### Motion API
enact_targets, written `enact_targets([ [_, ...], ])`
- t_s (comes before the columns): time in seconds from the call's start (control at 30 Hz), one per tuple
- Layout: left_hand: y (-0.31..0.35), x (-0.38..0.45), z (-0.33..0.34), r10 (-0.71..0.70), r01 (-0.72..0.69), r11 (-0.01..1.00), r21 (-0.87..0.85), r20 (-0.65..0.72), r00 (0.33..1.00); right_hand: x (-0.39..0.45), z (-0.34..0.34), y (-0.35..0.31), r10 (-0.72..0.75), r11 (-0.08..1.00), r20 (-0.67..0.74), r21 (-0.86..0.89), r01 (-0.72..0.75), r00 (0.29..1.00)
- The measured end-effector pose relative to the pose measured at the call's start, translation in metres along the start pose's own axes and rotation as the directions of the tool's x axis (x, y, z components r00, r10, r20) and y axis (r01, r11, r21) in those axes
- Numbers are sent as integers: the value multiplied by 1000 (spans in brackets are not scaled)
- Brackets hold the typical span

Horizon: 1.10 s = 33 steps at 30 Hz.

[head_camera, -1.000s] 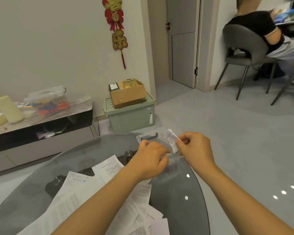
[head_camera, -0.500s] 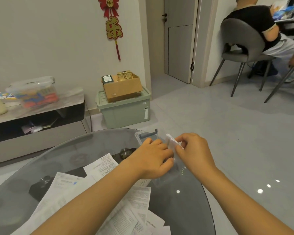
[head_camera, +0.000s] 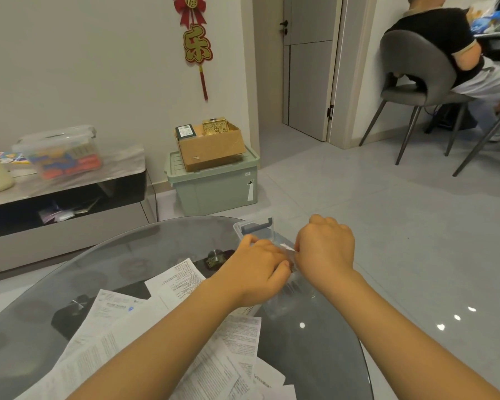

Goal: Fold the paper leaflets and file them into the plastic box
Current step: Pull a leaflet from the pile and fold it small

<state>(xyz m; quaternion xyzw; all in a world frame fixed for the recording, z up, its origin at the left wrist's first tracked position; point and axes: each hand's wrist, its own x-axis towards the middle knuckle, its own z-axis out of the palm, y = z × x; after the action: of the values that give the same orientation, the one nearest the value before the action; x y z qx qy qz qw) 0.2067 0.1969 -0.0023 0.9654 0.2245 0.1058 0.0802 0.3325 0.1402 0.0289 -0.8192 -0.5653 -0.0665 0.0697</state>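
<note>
loose leaflets (head_camera: 168, 336) lie spread on the near left of the glass tabletop (head_camera: 70, 284). the left hand (head_camera: 260, 269) rests, fingers curled, on the clear plastic box (head_camera: 256, 226) at the far right edge. just right of it, the right hand (head_camera: 325, 249) pinches a folded leaflet (head_camera: 286, 247) directly over the box's opening, so the drop is straight down.

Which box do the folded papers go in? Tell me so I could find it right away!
Find the round, dark glass table, then its far edge, just beyond the person's left hand and right hand. There sits the small clear plastic box with a grey clip handle. Unlike the big green storage bin on the floor, it is see-through and on the table.
</note>
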Motion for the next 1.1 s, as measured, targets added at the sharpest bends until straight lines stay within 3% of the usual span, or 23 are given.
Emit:
enact_targets([
  [0.13, -3, 16, -1, -175, 176, 984, -20, 60, 983, 5, -2, -4, -19, 997, 73, -71, 24, 997],
  [0.27, -3, 23, -6, -254, 285, 947, -146, 201, 946, 11, -2, 0, 16, 1000, 217, 9, -19, 976],
  [0.43, -2, 18, -3, -235, 244, 955, -167, 73, 969, 18, 3, 11, -33, 967, 350, 250, -59, 936],
  [0.57, 6, 13, -7, -222, 217, 958, -186, -6, 975, 16, 4, 12, -3, 944, 289, 317, -93, 957],
  [0.73, 10, 11, -7, -191, 191, 981, -31, 8, 982, 13, 2, 14, -17, 937, 263, 341, -76, 965],
  [0.8, 11, 11, -9, -205, 205, 978, -41, 14, 979, 11, -2, 17, -41, 929, 250, 365, -55, 967],
  [0.97, 20, 5, -27, -284, 277, 958, -77, -101, 953, 0, -8, 20, -123, 899, 3, 424, 111, 992],
  [1.1, 32, -16, -34, -336, 327, 942, -79, -188, 923, -21, -14, 17, -196, 853, -99, 473, 220, 976],
])
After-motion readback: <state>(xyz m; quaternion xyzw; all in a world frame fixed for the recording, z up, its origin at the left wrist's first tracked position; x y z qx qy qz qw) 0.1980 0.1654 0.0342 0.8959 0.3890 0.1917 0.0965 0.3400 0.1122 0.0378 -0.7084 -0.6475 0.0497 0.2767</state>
